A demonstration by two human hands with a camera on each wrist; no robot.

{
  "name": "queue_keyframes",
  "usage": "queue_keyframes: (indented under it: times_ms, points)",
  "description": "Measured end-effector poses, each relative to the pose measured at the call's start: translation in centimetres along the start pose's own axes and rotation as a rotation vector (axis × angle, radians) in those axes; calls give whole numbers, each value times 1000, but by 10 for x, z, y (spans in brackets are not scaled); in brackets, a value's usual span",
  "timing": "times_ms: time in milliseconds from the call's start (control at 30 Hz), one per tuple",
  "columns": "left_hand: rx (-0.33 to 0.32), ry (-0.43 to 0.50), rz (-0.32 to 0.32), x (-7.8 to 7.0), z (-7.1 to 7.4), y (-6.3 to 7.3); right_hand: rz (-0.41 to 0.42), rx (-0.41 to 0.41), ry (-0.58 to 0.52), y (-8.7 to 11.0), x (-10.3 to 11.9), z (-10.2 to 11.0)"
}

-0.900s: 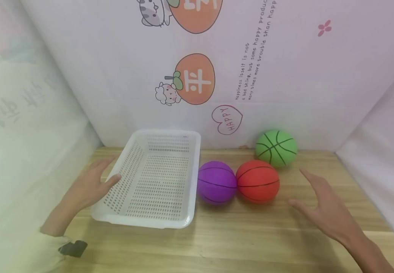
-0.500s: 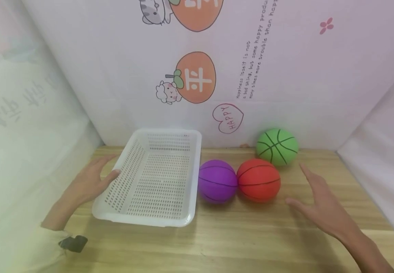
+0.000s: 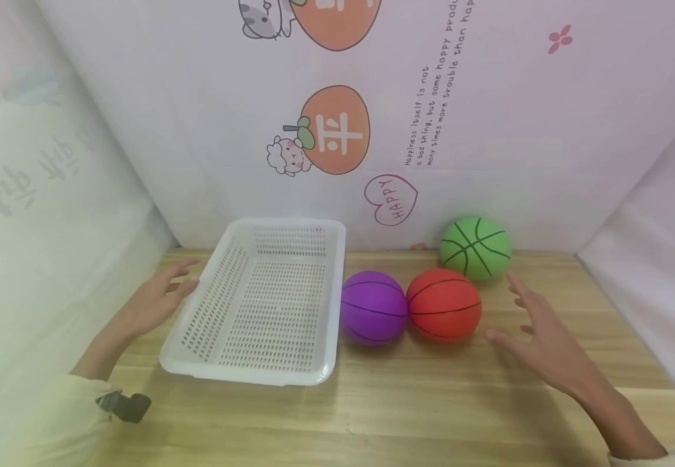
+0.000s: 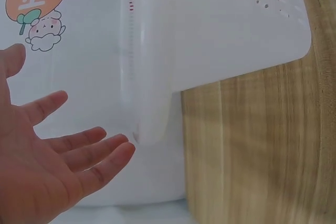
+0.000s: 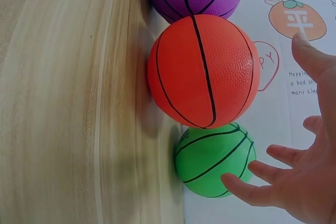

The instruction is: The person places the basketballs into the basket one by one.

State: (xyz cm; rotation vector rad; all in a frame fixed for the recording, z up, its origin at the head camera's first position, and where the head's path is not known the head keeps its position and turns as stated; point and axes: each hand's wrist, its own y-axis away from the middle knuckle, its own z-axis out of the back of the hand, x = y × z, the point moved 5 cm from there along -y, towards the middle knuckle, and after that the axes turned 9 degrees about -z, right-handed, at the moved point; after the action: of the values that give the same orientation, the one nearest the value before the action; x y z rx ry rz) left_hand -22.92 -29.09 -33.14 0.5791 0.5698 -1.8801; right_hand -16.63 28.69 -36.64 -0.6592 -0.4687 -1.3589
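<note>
A white plastic basket (image 3: 276,308) with a perforated floor and walls sits left of centre on the wooden table. By its left rim hovers my left hand (image 3: 153,303), fingers spread and holding nothing; the left wrist view shows the fingers (image 4: 86,150) near the basket's edge. Right of the basket lies a purple ball (image 3: 374,308), and a red ball (image 3: 444,305) touches it. Behind the red one, a green ball (image 3: 476,248) rests near the back wall. My right hand (image 3: 553,337) is held just right of the red ball, fingers loosely spread, nothing in it.
Printed white sheeting (image 3: 226,130) stands along the back of the table (image 3: 337,421), with more white sheeting on the left (image 3: 51,194) and right (image 3: 659,214). A dark device (image 3: 127,407) is strapped at the left wrist.
My right hand has edged slightly up and left toward the balls. The left hand has shifted a little along the basket's side. Basket and balls stay put.
</note>
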Motion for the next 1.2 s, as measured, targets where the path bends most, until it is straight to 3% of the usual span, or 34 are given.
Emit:
queue_keyframes:
  times_ms: [233,400,700,967,1200]
  points:
    - [31,168,56,7,0,-5,-16,23,-32,-5,-3,-2]
    - [59,225,107,16,-1,-10,-53,69,-97,-6,-6,-6]
    - [87,414,92,31,-4,-14,-110,103,-153,-6,-13,-7]
    - [128,491,166,40,-5,-16,-147,118,-211,-6,-21,-8]
    - [185,629,109,44,-8,-20,-160,144,-242,-6,-24,-13]
